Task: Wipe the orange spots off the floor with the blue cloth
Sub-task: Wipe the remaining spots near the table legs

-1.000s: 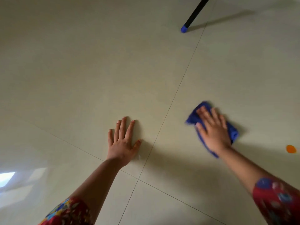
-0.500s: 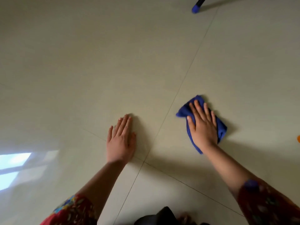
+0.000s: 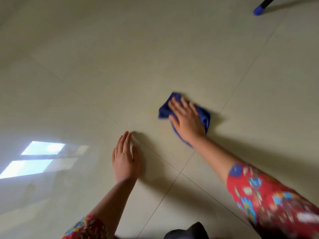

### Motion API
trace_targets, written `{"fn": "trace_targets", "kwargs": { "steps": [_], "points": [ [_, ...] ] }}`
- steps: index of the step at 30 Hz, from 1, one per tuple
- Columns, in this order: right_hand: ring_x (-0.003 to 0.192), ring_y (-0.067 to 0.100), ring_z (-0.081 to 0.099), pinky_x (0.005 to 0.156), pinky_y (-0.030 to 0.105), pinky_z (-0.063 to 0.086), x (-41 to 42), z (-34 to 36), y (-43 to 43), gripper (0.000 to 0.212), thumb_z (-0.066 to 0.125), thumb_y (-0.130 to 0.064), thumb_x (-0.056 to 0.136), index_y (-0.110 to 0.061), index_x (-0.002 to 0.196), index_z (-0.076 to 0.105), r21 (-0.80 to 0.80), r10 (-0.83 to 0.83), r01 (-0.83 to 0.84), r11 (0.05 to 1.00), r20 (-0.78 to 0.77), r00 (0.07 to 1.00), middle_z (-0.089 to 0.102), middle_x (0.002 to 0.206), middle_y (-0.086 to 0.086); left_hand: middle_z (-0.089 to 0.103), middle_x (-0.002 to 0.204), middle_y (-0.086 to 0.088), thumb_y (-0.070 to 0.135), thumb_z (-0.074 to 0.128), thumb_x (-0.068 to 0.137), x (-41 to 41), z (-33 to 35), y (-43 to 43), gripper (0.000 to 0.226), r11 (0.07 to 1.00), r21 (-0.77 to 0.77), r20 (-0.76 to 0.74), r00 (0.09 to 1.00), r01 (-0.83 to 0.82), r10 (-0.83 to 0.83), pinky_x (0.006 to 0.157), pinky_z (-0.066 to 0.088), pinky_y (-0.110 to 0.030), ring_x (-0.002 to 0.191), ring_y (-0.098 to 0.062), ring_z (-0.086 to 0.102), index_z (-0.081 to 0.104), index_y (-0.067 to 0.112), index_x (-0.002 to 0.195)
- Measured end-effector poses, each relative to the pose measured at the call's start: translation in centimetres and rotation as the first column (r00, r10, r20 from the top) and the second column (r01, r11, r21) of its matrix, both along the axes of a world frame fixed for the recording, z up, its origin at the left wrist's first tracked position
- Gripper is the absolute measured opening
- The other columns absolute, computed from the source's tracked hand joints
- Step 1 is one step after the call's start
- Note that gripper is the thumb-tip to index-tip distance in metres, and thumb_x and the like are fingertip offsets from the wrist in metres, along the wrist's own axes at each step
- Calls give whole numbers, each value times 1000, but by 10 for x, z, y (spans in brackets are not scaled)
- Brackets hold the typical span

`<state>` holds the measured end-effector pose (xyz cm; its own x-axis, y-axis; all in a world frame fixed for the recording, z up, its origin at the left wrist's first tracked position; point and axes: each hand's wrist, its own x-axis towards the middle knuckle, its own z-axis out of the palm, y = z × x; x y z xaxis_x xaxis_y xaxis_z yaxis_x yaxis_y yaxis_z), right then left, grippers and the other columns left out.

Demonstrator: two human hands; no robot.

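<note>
Flat and spread, the right hand (image 3: 187, 120) presses a bunched blue cloth (image 3: 164, 112) against the pale tiled floor (image 3: 120, 57), its fingers (image 3: 174, 104) straight and laid across the fabric rather than curled round it. Cloth shows beyond the fingertips, at the thumb side and along the outer edge of the palm, its outline softened by blur. Near the cloth, below and to its left and apart from it, the left hand (image 3: 125, 157) rests palm down on bare tile, fingers straight and close together, holding nothing. A thin grout line (image 3: 241, 80) runs just to the right of the cloth, slanting up and away from it. A second line (image 3: 103, 113) crosses below the cloth and passes under the left fingertips. The two lines meet below the cloth, between the forearms. Both arms wear red patterned sleeves (image 3: 269, 200) that end at mid-forearm. Well above and to the right of the cloth, at the top edge, a black pole (image 3: 259, 10) with a blue tip slants in, its shadow on the tile. Well to the left of the cloth and lower, a window's bright reflection (image 3: 34, 157) lies on the glossy floor. Below the cloth, at the bottom edge, a dark shape (image 3: 189, 232) pokes in; what it is cannot be told.
</note>
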<state>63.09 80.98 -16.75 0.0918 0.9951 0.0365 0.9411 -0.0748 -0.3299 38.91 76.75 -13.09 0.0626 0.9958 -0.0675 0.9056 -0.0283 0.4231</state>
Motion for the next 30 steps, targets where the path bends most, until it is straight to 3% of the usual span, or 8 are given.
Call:
{"fn": "trace_targets", "kwargs": {
  "steps": [3,9,12,15,18,22,26,30],
  "points": [
    [143,26,31,115,41,17,-8,12,66,53,36,-42,97,-20,144,44,-59,-98,98,993,2,995,38,153,-3,41,149,6,20,42,95,-12,6,0,47,990,-3,15,990,-140,140,113,29,-35,138,-15,36,42,22,142],
    [149,24,12,118,39,0,-112,20,70,52,36,-41,102,-27,151,28,-100,496,-496,863,-19,868,20,161,-6,45,145,-4,13,46,95,-22,19,13,46,963,-20,81,960,-267,268,108,36,-39,132,-24,43,44,16,141],
    [148,22,18,119,39,3,-103,11,-2,50,43,-42,98,-28,147,40,-19,586,-593,805,-134,799,30,157,-7,45,145,-5,13,46,95,-14,25,22,45,971,-13,104,965,-240,240,107,36,-39,132,-25,43,44,15,140],
    [143,19,32,116,39,15,-31,1,-48,48,40,-46,95,-31,140,49,55,485,-482,874,-61,872,42,150,-10,48,141,-4,12,49,93,-1,25,26,44,995,13,86,991,-101,99,104,39,-40,128,-25,47,47,14,137],
    [137,24,42,111,42,25,65,-1,-60,47,37,-45,95,-30,138,51,39,82,-83,996,12,997,47,146,-9,53,136,-3,12,53,91,16,21,24,42,980,-9,-5,980,197,-197,99,43,-40,122,-26,52,51,15,134],
    [139,26,39,111,44,28,141,4,-111,53,31,-47,97,-23,140,49,31,-405,405,914,3,914,44,150,-6,49,140,8,28,49,94,54,33,18,43,774,-166,-113,768,611,-630,102,38,-32,125,-18,50,46,26,137],
    [131,30,44,107,43,32,96,3,-166,47,40,-41,95,-22,135,56,79,-567,567,820,-27,823,50,144,6,51,138,12,31,47,96,91,62,22,40,594,-207,-45,599,777,-799,98,40,-29,120,-14,54,46,31,136],
    [95,32,55,88,41,42,22,3,-206,36,53,-32,90,-25,124,64,123,-398,404,906,-70,915,59,106,7,55,129,19,33,47,96,114,85,25,35,531,-299,34,565,793,-824,87,44,-22,112,-9,57,49,35,131]
  ]
}}
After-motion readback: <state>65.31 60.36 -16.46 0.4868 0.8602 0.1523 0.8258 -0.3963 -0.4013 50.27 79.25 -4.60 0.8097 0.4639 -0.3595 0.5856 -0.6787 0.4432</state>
